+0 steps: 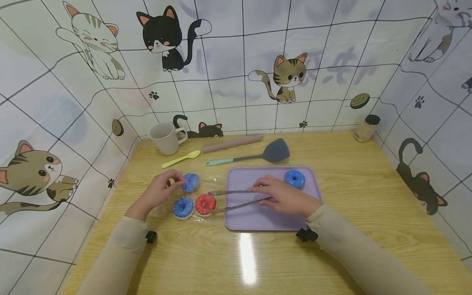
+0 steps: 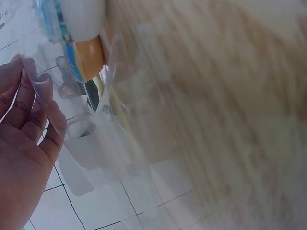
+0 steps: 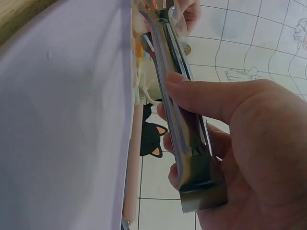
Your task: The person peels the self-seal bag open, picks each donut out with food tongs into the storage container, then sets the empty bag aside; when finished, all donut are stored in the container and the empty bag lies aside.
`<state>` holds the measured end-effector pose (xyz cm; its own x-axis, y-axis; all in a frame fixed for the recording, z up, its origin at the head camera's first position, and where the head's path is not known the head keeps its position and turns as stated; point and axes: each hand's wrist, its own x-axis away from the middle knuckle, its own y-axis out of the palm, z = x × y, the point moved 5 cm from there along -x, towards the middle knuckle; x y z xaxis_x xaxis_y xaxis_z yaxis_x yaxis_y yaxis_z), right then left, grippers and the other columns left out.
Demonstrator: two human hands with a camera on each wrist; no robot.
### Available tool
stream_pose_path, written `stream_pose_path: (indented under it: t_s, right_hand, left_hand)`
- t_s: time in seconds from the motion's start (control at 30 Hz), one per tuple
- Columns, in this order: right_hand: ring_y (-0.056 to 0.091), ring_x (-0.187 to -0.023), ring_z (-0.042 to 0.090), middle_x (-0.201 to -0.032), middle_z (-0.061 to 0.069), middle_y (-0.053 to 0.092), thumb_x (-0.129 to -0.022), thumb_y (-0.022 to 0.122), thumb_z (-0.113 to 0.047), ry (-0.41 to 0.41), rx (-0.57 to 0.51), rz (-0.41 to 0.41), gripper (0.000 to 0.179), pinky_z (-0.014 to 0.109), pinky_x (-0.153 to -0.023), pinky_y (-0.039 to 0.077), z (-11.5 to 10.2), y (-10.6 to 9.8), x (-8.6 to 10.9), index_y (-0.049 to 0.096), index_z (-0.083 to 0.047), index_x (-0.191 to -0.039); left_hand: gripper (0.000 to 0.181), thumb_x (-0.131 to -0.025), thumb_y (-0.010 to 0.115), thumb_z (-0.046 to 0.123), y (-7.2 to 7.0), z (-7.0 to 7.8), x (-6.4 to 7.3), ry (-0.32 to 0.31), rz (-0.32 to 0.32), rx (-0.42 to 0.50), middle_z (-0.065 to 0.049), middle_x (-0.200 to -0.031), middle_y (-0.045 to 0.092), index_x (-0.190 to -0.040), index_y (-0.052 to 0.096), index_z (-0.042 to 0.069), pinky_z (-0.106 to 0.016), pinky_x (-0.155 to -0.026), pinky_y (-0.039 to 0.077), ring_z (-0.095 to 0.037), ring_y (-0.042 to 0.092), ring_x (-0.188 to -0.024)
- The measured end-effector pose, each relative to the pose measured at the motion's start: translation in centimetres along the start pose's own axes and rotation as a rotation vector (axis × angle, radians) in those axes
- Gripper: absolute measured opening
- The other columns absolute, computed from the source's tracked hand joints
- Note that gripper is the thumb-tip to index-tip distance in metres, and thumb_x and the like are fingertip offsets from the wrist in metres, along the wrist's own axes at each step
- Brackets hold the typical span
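Note:
My left hand [image 1: 162, 189] pinches the edge of a clear plastic bag [image 1: 200, 219]; in the left wrist view the see-through film [image 2: 112, 143] hangs from the fingers. Within the bag's area lie a red sprinkled donut [image 1: 207, 198] and two blue donuts, one nearer [image 1: 178, 209] and one farther [image 1: 191, 179]. My right hand [image 1: 282, 194] grips metal tongs [image 1: 232, 191] over a purple tray [image 1: 236, 178]. The spread arms of the tongs point left, with their tips at either side of the red donut. A third blue donut [image 1: 300, 182] sits at the tray's back right.
Behind stand a grey mug [image 1: 166, 141], a yellow spoon [image 1: 180, 159], a pinkish rolling pin [image 1: 232, 143] and a dark spatula [image 1: 276, 150] with a mint handle. A black-capped jar [image 1: 365, 130] stands at the back right corner. Cat-patterned walls enclose the wooden table [image 1: 191, 262].

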<state>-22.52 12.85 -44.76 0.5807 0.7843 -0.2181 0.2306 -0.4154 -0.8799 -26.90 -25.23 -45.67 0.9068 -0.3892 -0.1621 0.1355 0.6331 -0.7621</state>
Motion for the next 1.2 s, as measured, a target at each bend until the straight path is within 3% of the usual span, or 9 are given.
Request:
stream_pose_path:
  t_s: [0.77,1.2]
  right_hand:
    - [0.058,-0.114,0.018,-0.128,0.003,0.063,-0.092,0.078,-0.012,0.084,0.073,0.134,0.054,0.042,-0.091,0.050,2.2,-2.9,5.3,0.062,-0.017,-0.143]
    - [0.054,-0.120,0.017,-0.133,0.002,0.059,-0.093,0.077,-0.013,0.149,0.091,0.147,0.057,0.040,-0.090,0.050,3.9,-3.9,7.9,0.059,-0.020,-0.147]
  left_hand:
    - [0.006,-0.102,0.067,0.019,0.0,-0.3,0.1,0.011,0.005,-0.004,0.002,-0.096,0.068,-0.104,0.067,0.014,-0.028,-0.073,0.046,-0.012,0.058,-0.088]
    - [0.006,-0.102,0.067,0.017,0.0,-0.2,0.1,0.024,0.026,-0.008,0.001,-0.094,0.069,-0.103,0.068,0.011,-0.026,-0.072,0.045,-0.010,0.057,-0.085]
